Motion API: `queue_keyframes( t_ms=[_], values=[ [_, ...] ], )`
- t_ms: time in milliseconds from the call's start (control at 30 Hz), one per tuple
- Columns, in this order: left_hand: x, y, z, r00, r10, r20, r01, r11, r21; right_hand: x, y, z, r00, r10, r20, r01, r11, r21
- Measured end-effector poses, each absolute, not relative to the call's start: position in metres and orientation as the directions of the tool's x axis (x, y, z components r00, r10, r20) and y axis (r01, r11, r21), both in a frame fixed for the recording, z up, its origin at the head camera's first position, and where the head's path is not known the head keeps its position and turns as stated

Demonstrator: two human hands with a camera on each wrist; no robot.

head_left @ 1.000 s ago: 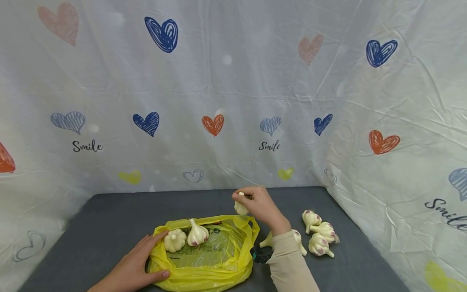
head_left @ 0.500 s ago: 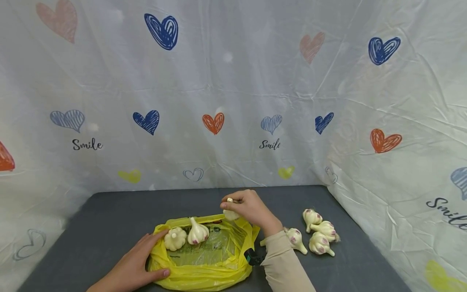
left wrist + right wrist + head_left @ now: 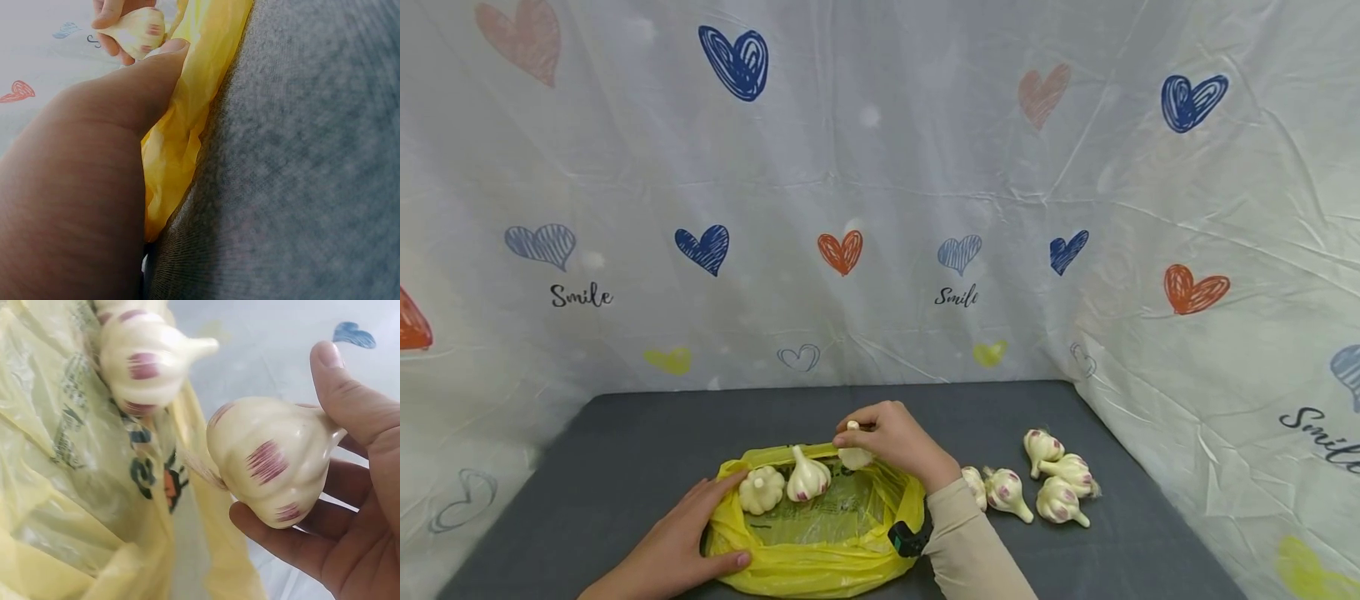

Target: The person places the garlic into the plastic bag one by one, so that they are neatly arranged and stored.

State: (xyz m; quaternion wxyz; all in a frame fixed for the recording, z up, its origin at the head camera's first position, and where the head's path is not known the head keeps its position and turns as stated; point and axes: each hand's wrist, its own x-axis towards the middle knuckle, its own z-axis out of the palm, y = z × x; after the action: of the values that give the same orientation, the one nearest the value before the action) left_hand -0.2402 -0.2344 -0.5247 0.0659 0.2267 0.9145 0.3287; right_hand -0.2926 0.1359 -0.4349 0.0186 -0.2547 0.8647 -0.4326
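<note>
Garlic bulb (image 3: pixel 854 457) with purple streaks is what I have in the right hand (image 3: pixel 891 433), over the far edge of the yellow plastic bag (image 3: pixel 820 568), right of its middle. From the right wrist camera I read the grasp plainly: thumb and fingers pinch the stem end, while the root tuft points toward the bag. My left hand (image 3: pixel 696 533) is not clenched; it rests against the bag's left side, extended fingers along the rim and thumb spread out on the near wall. How firmly it presses I cannot tell, and the left wrist camera shows me mainly its thumb against the yellow plastic.

Just past the left fingertips, at the left of the bag's opening, I see one pale bulb (image 3: pixel 762 490) with its stem toward me, and right beside it a second bulb (image 3: pixel 808 477) with its stem up. Near the right sleeve (image 3: pixel 973 546) lie two more, the closer bulb (image 3: pixel 974 487) partly hidden by the arm and the other bulb (image 3: pixel 1007 493) in full sight. Farther right I have a cluster of three bulbs (image 3: pixel 1060 502) on the dark grey tabletop (image 3: pixel 625 467). A black device (image 3: pixel 910 540) sits at the right wrist. Behind everything hangs a white curtain (image 3: pixel 880 183) printed with hearts and "Smile".
</note>
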Motion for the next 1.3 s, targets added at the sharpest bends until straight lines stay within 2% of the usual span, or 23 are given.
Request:
queue_keyframes(
  t_ms=[200, 1300],
  values=[
    [-0.239, -0.234, -0.523, -0.888, 0.459, 0.025, 0.37, 0.681, 0.632, -0.291, 0.126, -0.44, -0.871, -0.473, 0.134, -0.397, 0.516, -0.759],
    [-0.24, -0.235, -0.524, -0.888, 0.458, 0.032, 0.369, 0.671, 0.643, -0.291, 0.119, -0.446, -0.849, -0.528, 0.037, -0.379, 0.558, -0.738]
  ],
)
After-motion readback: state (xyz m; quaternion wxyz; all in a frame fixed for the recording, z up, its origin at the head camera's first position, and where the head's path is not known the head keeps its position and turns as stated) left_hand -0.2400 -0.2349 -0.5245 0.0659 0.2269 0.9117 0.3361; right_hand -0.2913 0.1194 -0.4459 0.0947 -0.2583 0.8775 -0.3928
